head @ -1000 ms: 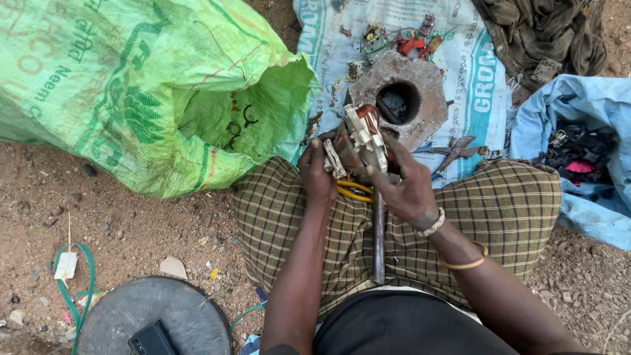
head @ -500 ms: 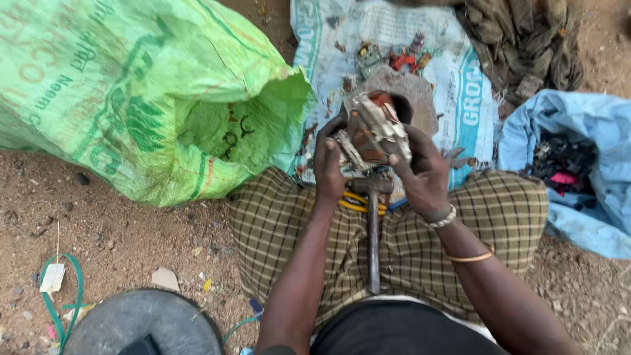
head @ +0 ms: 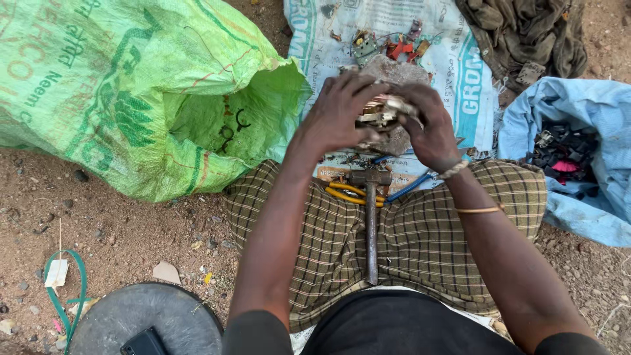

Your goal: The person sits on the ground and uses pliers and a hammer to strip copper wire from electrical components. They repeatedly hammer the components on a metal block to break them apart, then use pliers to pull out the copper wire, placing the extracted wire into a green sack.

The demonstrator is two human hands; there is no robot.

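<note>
My left hand and my right hand both grip a small metal electrical part with pale and brassy pieces, held above a flat grey stone on a white printed sack. A hammer lies on my checked cloth lap, head pointing away from me. Yellow-handled pliers and a blue-handled tool lie beside the hammer head.
A large green woven sack lies open at the left. The white sack carries several small red and metal scraps. A blue sack with dark plastic parts sits right. A round dark lid lies bottom left on the dirt.
Both hands have closed further over the metal part and lowered it toward the stone. The view has shifted slightly.
</note>
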